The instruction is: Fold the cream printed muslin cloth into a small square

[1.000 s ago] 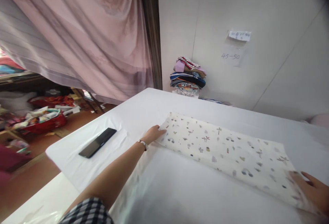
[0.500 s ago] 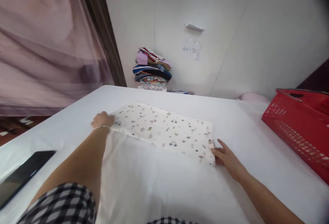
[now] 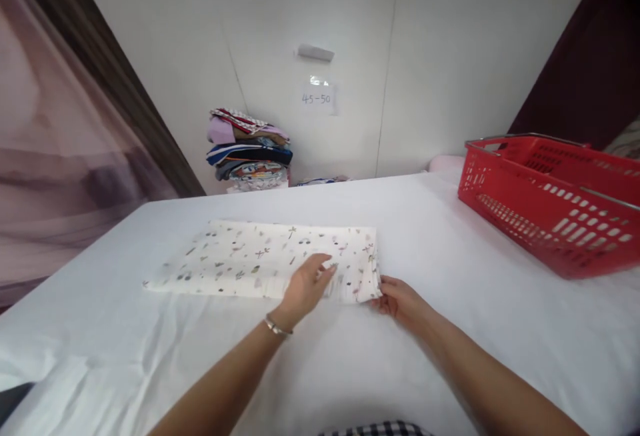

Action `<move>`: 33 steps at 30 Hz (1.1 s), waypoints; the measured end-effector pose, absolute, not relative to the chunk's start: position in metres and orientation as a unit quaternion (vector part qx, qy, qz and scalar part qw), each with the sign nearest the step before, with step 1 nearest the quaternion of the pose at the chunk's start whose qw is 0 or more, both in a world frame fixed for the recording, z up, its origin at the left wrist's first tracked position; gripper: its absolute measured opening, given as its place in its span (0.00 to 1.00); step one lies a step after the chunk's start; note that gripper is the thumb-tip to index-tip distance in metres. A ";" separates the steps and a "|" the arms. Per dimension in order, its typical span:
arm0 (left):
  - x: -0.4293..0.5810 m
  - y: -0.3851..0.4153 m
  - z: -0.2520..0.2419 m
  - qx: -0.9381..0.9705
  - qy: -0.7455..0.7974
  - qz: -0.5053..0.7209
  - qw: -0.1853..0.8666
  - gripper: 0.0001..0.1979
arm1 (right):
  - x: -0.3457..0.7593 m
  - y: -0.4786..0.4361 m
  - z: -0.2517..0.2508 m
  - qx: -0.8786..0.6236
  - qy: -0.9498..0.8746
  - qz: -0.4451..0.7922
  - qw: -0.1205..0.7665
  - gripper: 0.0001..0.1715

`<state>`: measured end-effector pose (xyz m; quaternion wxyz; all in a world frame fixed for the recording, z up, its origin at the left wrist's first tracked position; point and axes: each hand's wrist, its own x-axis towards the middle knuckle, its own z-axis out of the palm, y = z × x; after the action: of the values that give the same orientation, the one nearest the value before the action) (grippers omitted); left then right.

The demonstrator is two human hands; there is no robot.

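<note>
A white cloth [image 3: 240, 256] printed with small palm trees and other little motifs lies folded in a long flat strip on the white-covered table. My right hand [image 3: 403, 299] pinches its near right corner, where several layers show at the edge. Over the near edge of the cloth, left of that corner, is my left hand [image 3: 306, 286], wearing a bracelet on the wrist. Its thumb and forefinger are curved with a small gap between them, and I see nothing held there. Whether it touches the cloth is hard to make out.
A red plastic basket [image 3: 540, 216] with metal handles stands at the right. Behind the table rises a stack of folded fabrics [image 3: 250, 149] against the wall. A paper sign [image 3: 317, 99] reads 45-50. A pinkish curtain [image 3: 60, 176] hangs at the left.
My left hand has left the cloth's left end and moved right, close to my right hand. My right hand stays at the right end. The view has turned to the right.
</note>
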<state>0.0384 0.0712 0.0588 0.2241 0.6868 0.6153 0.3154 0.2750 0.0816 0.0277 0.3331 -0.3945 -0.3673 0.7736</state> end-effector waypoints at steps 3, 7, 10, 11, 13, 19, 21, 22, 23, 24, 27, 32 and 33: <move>0.086 0.069 0.060 0.693 0.595 0.312 0.261 0.18 | 0.275 0.077 0.026 -0.400 -0.402 0.752 0.334 0.12; 0.118 0.075 0.058 0.669 0.660 0.216 0.266 0.19 | 0.279 0.074 0.026 -0.451 -0.496 0.692 0.267 0.10; 0.127 0.083 0.057 0.666 0.694 0.144 0.233 0.14 | 0.281 0.075 0.021 -0.457 -0.542 0.667 0.231 0.11; 0.128 0.085 0.057 0.664 0.699 0.134 0.228 0.11 | 0.282 0.076 0.020 -0.451 -0.544 0.670 0.227 0.12; 0.128 0.089 0.056 0.652 0.708 0.133 0.237 0.07 | 0.282 0.078 0.017 -0.441 -0.541 0.679 0.227 0.13; 0.119 0.092 0.047 0.600 0.714 0.187 0.310 0.07 | 0.280 0.078 0.023 -0.440 -0.517 0.698 0.226 0.13; 0.117 0.091 0.045 0.598 0.714 0.188 0.312 0.07 | 0.279 0.078 0.024 -0.457 -0.498 0.694 0.246 0.09; 0.117 0.091 0.045 0.597 0.715 0.189 0.311 0.07 | 0.280 0.079 0.024 -0.472 -0.497 0.678 0.266 0.07; 0.117 0.090 0.046 0.596 0.716 0.190 0.310 0.07 | 0.280 0.080 0.024 -0.487 -0.503 0.652 0.291 0.06; 0.118 0.090 0.046 0.595 0.718 0.191 0.308 0.07 | 0.281 0.081 0.023 -0.498 -0.516 0.620 0.319 0.07; 0.121 0.087 0.050 0.592 0.722 0.196 0.300 0.06 | 0.284 0.086 0.019 -0.507 -0.558 0.549 0.361 0.09; 0.127 0.082 0.052 0.597 0.724 0.203 0.279 0.06 | 0.281 0.091 0.019 -0.538 -0.608 0.517 0.272 0.10; 0.128 0.082 0.051 0.596 0.723 0.210 0.279 0.06 | 0.279 0.092 0.020 -0.546 -0.622 0.499 0.258 0.09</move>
<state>0.1275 0.0824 0.0509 0.2793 0.5960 0.7231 0.2095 0.2790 0.0919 0.0198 0.2578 -0.5459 -0.6219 0.4988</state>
